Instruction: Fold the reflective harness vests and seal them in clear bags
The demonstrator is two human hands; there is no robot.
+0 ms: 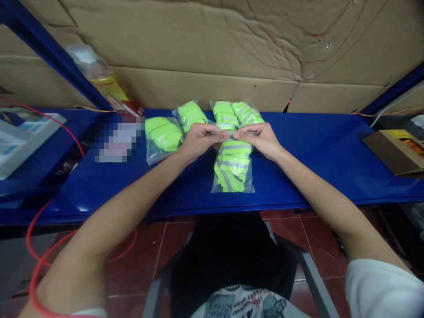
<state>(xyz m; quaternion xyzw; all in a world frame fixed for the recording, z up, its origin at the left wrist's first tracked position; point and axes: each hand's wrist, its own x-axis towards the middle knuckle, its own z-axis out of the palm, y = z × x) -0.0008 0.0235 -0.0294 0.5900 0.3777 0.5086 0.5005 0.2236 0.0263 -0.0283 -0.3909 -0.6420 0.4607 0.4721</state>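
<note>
A clear plastic bag (pixel 232 170) packed with neon-yellow reflective garments lies on the blue shelf (pixel 318 150) in front of me. My left hand (pixel 198 140) and my right hand (pixel 259 138) both pinch the bag's top edge, fingers closed on the plastic strip between them. Beyond my hands lie three more filled bags: one at the left (pixel 162 137), one behind my left hand (pixel 191 113) and one behind the held bag (pixel 236 114).
Cardboard sheets (pixel 212 48) line the back wall. A bottle in plastic wrap (pixel 104 81) leans at the back left, beside a white box (pixel 23 132). An open brown carton (pixel 395 152) sits at the right. An orange cable (pixel 39 260) loops below the shelf.
</note>
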